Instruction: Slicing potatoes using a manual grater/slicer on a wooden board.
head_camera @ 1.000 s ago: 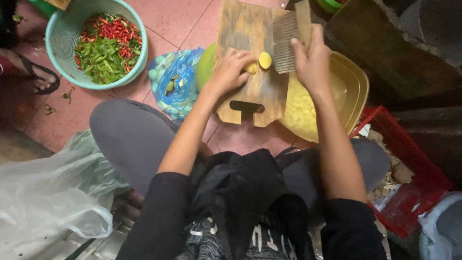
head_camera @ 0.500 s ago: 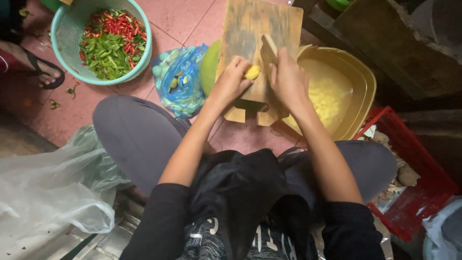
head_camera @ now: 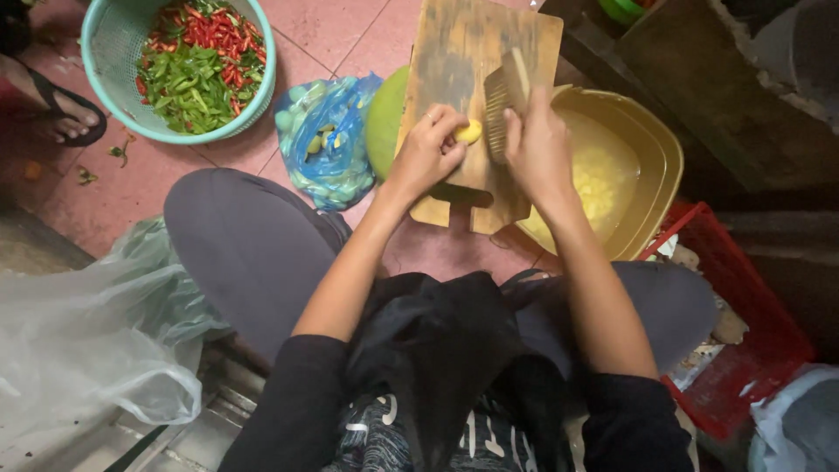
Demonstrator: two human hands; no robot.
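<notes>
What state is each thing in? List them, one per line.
Left hand: gripping yellow piece.
Right hand: holding crinkle cutter upright on cutting board.
Yellow basin: holds cut pieces.
Teal basket: full of chillies.
Blue bag: open.

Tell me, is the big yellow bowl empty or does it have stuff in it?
Not empty: pale yellow cut pieces lie inside the yellow bowl, beside the right hand.

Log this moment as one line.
left hand: holds yellow piece on cutting board | right hand: grips crinkle cutter | yellow basin: cut yellow pieces inside
</notes>
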